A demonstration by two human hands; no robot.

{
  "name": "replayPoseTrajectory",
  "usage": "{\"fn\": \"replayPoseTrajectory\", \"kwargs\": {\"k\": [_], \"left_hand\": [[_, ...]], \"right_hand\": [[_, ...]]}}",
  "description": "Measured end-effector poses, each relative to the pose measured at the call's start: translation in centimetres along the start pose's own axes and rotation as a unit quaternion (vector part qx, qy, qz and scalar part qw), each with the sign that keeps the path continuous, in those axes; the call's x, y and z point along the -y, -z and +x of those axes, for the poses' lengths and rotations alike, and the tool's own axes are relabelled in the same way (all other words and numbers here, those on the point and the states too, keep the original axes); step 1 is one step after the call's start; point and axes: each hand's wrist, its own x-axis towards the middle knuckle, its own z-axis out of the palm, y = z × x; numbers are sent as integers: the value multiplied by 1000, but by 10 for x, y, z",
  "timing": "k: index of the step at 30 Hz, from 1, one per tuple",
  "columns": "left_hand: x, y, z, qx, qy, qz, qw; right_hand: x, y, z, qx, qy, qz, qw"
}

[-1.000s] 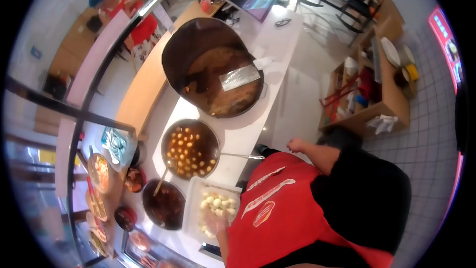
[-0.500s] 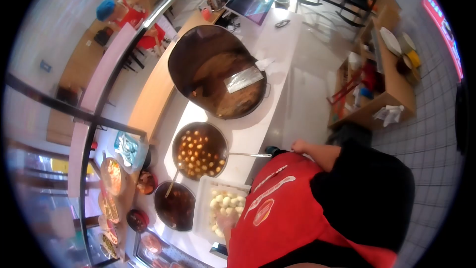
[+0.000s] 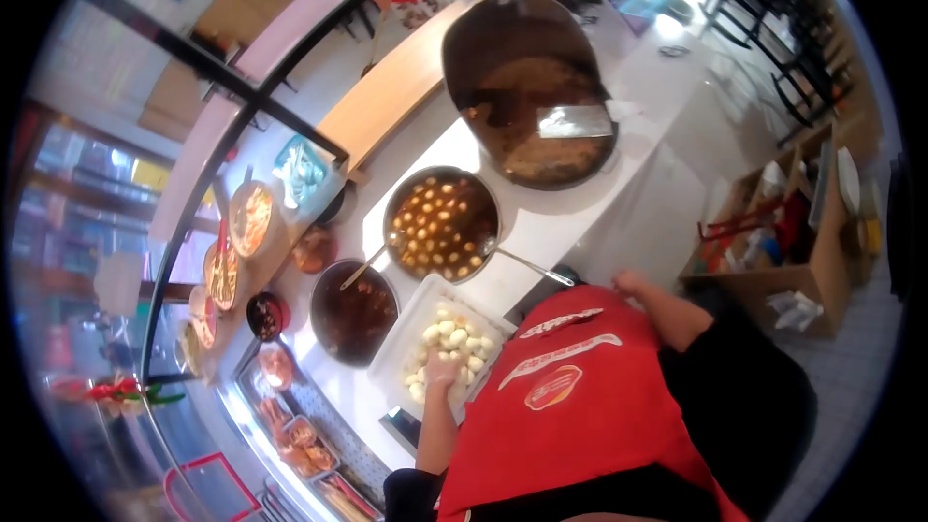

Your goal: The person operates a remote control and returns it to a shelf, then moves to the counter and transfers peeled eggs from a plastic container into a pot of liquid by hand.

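Observation:
My left hand [image 3: 443, 370] is down in a white plastic box [image 3: 391, 360], with its fingers curled in among several peeled boiled eggs [image 3: 454, 333]. Part of the fingers blends into the pale eggs. My right hand [image 3: 630, 282] hangs beyond the edge of my red apron [image 3: 541, 425], apart from the counter. Its fingers look loosely curled, with nothing seen in them. Beyond the box stands a round pot [image 3: 435, 217] of eggs in brown liquid, a long-handled ladle [image 3: 532, 266] resting over its rim. A second pot [image 3: 353, 324] of dark liquid, with a spoon [image 3: 362, 269], stands beside the box.
A large dark pan [image 3: 522, 87] with a foil-like packet [image 3: 574, 122] sits farther along the white counter. Bowls of food [image 3: 251, 217] line the glass partition at left. Food trays [image 3: 300, 445] sit at lower left. A wooden shelf unit [image 3: 822, 271] stands at right.
The view has turned, so the counter and pots appear shifted right. My left hand remains in the egg box, with more of its arm visible. My right hand stays by the apron.

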Motion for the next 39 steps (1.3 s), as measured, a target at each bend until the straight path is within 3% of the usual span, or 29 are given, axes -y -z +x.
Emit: {"fn": "replayPoseTrajectory", "kwargs": {"k": [2,4,6,7,8,9,12,14,17,19,20,21,22,25,31,33,34,36,37,39], "left_hand": [[0,-8,-1,-45,-30,-41,998],[13,-14,8,-38,-32,-75,996],[18,-16,1,-61,-60,-95,992],[2,-5,-13,-34,13,-101,994],[0,-5,-12,-53,11,-97,994],[-2,-9,-12,-71,9,-94,993],[5,-13,-9,-65,4,-121,990],[6,-14,-12,-52,14,-134,990],[-3,-11,-10,-63,23,-82,994],[-9,-10,-12,-73,12,-96,993],[-9,-11,-16,-81,-1,-105,991],[-5,-16,-12,-103,3,-106,989],[-7,-15,-14,-105,6,-110,988],[-10,-14,-18,-109,5,-99,989],[3,-11,-11,-145,-38,-117,982],[0,-4,-9,-175,14,-119,977],[-5,1,-7,-174,11,-115,978],[-20,14,-12,-234,-31,-172,956],[-30,23,-13,-232,-33,-167,958],[-70,50,-18,-167,-93,-289,938]], "right_hand": [[13,13,2,-3,64,-49,997],[55,20,-53,-45,2,-63,997],[51,23,-61,-44,40,-131,990],[51,22,-62,-30,-27,-13,999],[57,25,-50,-28,-89,107,990],[42,30,-25,-24,-87,95,991],[0,23,-1,41,67,-11,997],[57,28,-47,-43,-52,133,989],[76,30,-57,-56,-20,74,995],[49,24,-44,-55,-7,41,998],[6,20,-7,-62,108,-127,984],[-15,19,14,-68,222,-289,929],[-11,22,11,-67,224,-292,927],[9,33,-2,-19,144,-197,970],[7,34,10,-28,134,-98,986],[45,35,-21,-5,7,-73,997],[57,36,-33,-5,6,-67,998],[66,38,-48,-9,-35,8,999],[62,36,-48,-8,-38,13,999],[32,31,-34,-10,3,-2,1000]]}}
